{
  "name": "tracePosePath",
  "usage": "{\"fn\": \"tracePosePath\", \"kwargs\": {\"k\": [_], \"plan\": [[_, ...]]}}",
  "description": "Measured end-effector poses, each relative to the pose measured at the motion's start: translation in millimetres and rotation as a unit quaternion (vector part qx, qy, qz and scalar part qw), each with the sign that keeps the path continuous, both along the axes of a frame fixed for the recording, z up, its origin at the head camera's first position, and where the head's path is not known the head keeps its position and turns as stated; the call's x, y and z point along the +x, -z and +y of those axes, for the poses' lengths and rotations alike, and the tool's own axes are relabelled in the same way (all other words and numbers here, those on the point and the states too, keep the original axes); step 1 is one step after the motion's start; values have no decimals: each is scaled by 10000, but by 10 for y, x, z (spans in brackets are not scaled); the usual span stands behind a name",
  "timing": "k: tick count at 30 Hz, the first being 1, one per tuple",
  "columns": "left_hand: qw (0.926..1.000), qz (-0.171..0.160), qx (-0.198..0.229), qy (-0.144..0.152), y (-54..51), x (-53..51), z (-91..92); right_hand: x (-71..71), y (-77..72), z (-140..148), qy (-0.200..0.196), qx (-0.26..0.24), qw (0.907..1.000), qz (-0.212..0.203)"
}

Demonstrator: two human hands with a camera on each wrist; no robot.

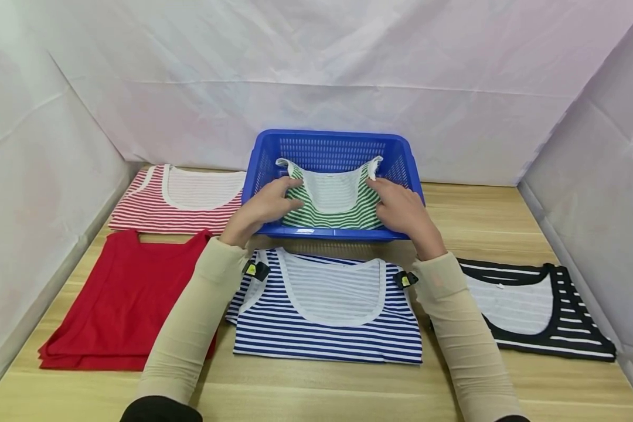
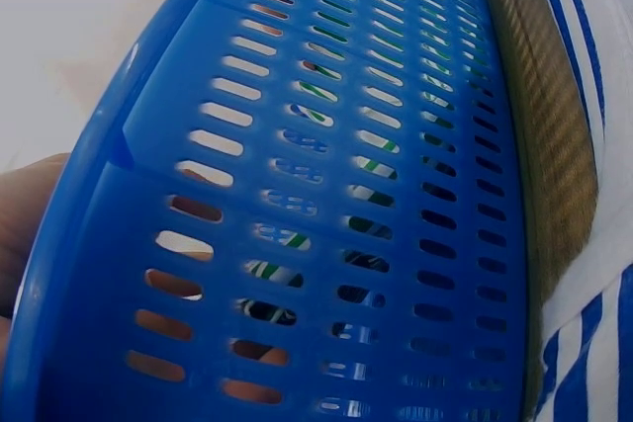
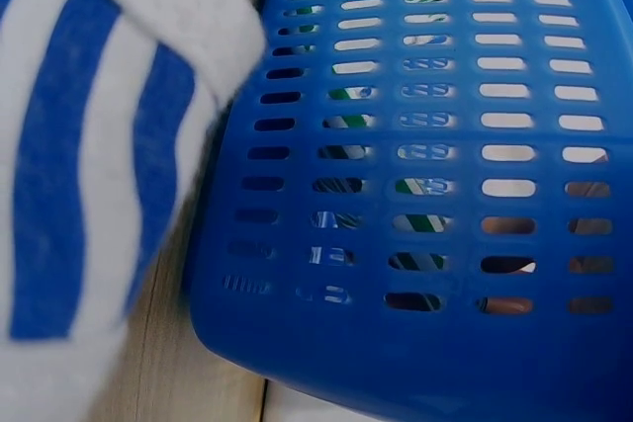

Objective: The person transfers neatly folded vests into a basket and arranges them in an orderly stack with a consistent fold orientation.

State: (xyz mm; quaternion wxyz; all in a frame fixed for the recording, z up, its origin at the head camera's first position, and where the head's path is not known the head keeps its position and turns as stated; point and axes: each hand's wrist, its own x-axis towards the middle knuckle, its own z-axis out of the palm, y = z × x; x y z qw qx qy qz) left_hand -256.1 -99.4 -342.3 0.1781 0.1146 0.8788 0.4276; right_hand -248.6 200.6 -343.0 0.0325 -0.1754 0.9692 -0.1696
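A green-and-white striped tank top (image 1: 329, 220), lined in white at its scooped neck, sits folded in the blue plastic basket (image 1: 334, 234). My left hand (image 1: 266, 205) reaches over the front left rim, thumb and index finger stretched against the top's left side. Over the right side comes my right hand (image 1: 401, 208), its extended index finger touching the fabric near the right strap. The lower fingers of both hands are partly hidden. In the left wrist view, part of the left hand (image 2: 30, 219) shows beyond the slotted basket wall (image 2: 316, 145). The right wrist view also faces the slotted wall (image 3: 425, 185).
A blue-and-white striped tank top (image 1: 327, 340) lies folded before the basket. Red striped (image 1: 190, 220) and plain red (image 1: 132, 293) tops lie to the left. A black-and-white striped top (image 1: 554, 334) lies right. White sheeting (image 1: 316, 53) encloses the wooden table (image 1: 316, 392).
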Motion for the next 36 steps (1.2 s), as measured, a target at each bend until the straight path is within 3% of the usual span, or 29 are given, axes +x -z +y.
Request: {"fn": "tracePosePath", "kwargs": {"k": [21,36], "plan": [[9997,-203,-71,-67,2,6,2,4,-11,-8,-24,268,9996,-86],[9997,-207,-139,62,9,-2,-6,-5,9,-20,133,330,9993,-75]]}}
